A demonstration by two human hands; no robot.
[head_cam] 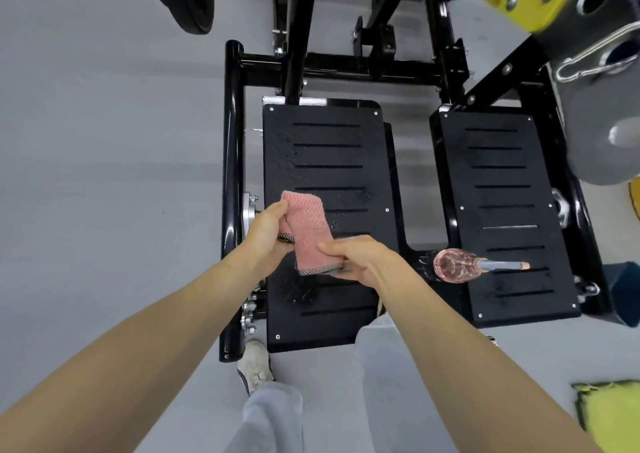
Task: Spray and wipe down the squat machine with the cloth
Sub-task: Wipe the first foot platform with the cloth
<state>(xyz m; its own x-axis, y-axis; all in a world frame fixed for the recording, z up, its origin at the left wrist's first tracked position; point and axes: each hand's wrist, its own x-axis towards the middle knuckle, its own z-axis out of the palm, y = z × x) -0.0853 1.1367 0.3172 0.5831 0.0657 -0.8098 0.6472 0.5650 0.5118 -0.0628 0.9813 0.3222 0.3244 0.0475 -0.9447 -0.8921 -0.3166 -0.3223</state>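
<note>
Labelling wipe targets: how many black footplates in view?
2. Left footplate beneath the pink cloth; right footplate with the spray bottle lying partly on it.

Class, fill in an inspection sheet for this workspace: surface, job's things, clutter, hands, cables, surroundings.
Surface: left footplate black, slotted, with wet-looking patches at its near end.
Job's things: pink cloth held over the left footplate; spray bottle with pink liquid rests at the right footplate's inner edge.
Clutter: yellow cloth on the floor, lower right.
Hands: left hand pinches the pink cloth's upper part; right hand grips its lower end.
Cables: nothing seen.
Surroundings: grey floor; grey weight plate at upper right.
</note>
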